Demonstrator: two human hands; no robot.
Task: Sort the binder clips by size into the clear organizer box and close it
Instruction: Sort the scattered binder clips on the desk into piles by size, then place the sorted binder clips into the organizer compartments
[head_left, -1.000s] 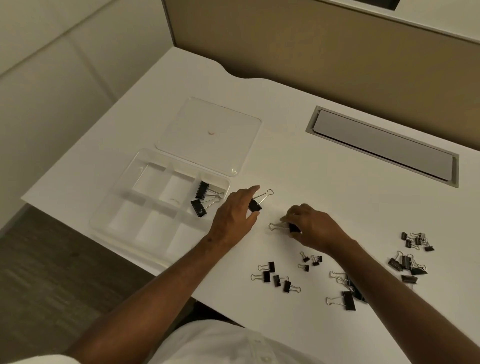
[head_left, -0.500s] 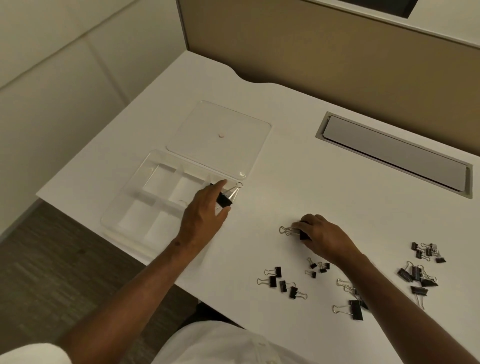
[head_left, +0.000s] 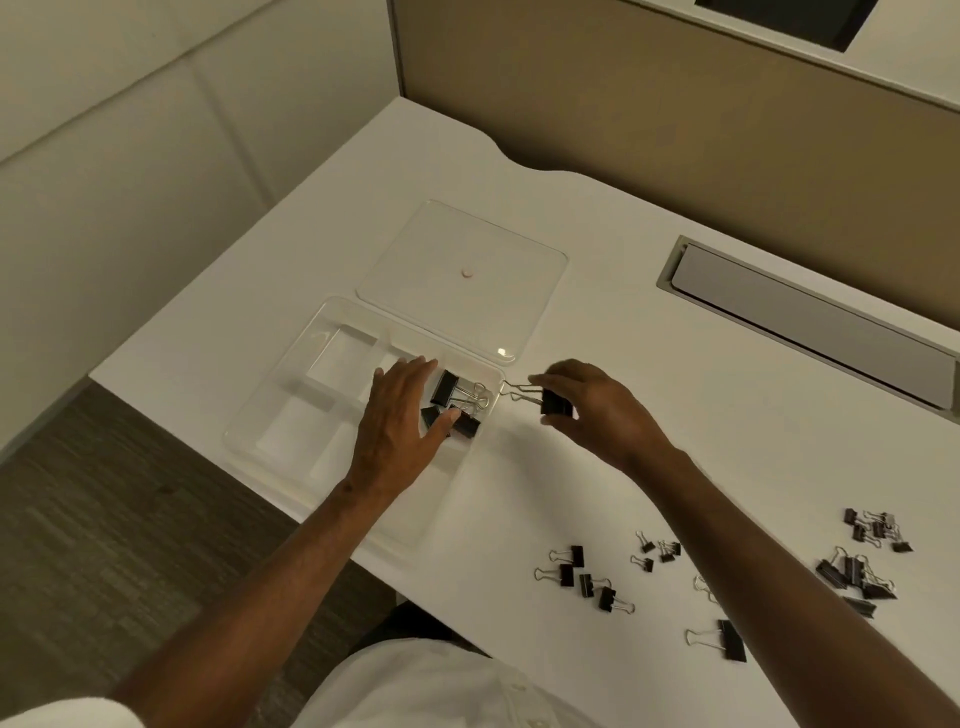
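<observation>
Head view: a person sorts binder clips at a white bench (head_left: 675, 395); the clear organizer box (head_left: 291, 410) lies open at the bench's left edge, its lid (head_left: 462, 275) flat just behind it; three large clips (head_left: 457, 402) sit in the box's near-right compartment, the other compartments showing nothing in them. The risk, as judged from here: the large clip (head_left: 556, 402) carried in from the right is pinched by its body alone, wire handles leading toward the box; those handles could catch the box's rim or tangle with the handles already inside, dragging clips out; a drop short of the wall would leave it on the bench. The left hand (head_left: 400, 421) hangs flat over the box, fingers straight and spread, released, thumb tip over the stored clips; whether it touches them cannot be told. The right hand (head_left: 592, 410) is just right of the box, fingers curled, grasping the large clip. Medium clips (head_left: 582, 571), small clips (head_left: 657, 551) and a mixed cluster (head_left: 862, 561) wait unsorted, well apart on the near right.
</observation>
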